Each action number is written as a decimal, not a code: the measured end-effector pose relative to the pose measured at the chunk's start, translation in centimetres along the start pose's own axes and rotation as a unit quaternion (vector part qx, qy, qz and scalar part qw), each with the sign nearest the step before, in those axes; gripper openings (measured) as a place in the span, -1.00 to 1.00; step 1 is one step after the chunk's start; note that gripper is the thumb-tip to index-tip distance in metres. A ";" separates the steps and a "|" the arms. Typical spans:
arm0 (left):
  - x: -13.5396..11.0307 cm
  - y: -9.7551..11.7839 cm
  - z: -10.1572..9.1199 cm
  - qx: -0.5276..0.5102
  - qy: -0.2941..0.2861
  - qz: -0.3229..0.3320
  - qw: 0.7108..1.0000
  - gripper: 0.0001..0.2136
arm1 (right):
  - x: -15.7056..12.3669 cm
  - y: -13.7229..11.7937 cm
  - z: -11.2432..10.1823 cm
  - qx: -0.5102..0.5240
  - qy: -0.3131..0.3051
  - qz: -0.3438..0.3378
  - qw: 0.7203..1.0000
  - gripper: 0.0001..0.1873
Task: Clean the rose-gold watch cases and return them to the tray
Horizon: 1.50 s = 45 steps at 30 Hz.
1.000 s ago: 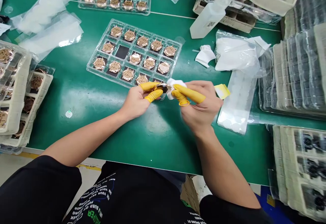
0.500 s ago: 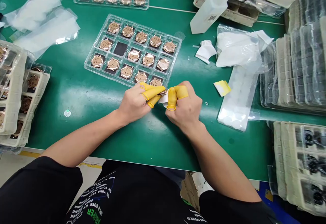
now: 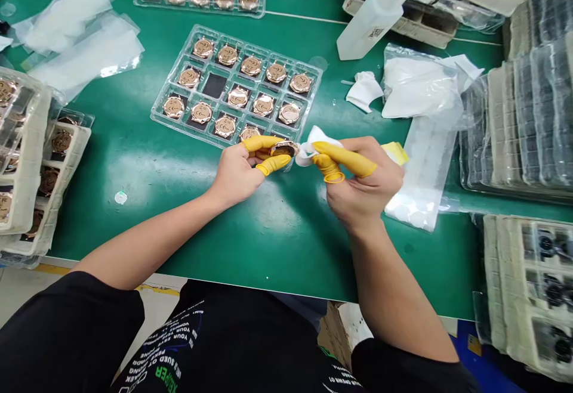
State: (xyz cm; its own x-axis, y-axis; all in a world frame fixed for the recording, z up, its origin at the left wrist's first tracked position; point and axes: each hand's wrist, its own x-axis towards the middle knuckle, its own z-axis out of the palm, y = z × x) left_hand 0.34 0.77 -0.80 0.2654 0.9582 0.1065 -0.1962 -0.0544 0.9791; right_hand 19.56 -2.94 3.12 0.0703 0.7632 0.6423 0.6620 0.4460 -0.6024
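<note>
Yellow finger cots cover fingertips on both of my hands. Between thumb and fingers, my left hand (image 3: 244, 169) grips a rose-gold watch case (image 3: 285, 149), tilted near the front edge of a clear tray. My right hand (image 3: 364, 181) pinches a white wiping cloth (image 3: 324, 136), its loose end right by the case's side; whether they touch I cannot tell. Behind my hands lies the clear plastic tray (image 3: 156, 107) holding several rose-gold watch cases, backs up, on black pads. One pocket (image 3: 215, 85) in its middle row shows only a black pad. My left hand partly covers the front row.
A white plastic bottle (image 3: 369, 26) stands at the back right. Near it lie a crumpled white cloth (image 3: 364, 90) and a bag of white cloths (image 3: 416, 83). Stacked trays rise at left (image 3: 54, 196) and right (image 3: 505, 279). Another watch tray (image 3: 201, 8) sits at the back.
My right hand has moved right, away from my left, with the white cloth now spread out at its fingertips. The watch case in my left hand is more exposed.
</note>
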 end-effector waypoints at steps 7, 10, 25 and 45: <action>-1.1 1.8 -0.4 0.236 -0.042 0.088 0.967 -0.87 | -1.5 -0.2 2.2 -0.028 -0.013 -0.078 0.996 -0.73; -1.3 1.7 -0.2 0.234 -0.047 0.073 0.968 -0.86 | -1.8 0.1 2.6 -0.030 -0.032 -0.051 0.998 -0.74; -1.4 0.7 0.1 0.190 -0.002 0.093 0.977 -0.93 | -0.7 0.0 1.6 -0.034 -0.009 -0.177 0.984 -0.43; -0.2 1.2 0.7 -0.078 0.028 -0.061 0.995 -0.65 | -0.8 -0.2 1.8 0.038 -0.001 -0.037 0.999 -0.84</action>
State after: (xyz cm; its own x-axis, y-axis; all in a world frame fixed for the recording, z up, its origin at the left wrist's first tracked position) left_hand 0.69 0.27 0.47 0.2449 0.9692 -0.0252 -0.3109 0.1031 0.9448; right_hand 18.02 -2.80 1.91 0.0225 0.7280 0.6852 0.6074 0.5344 -0.5877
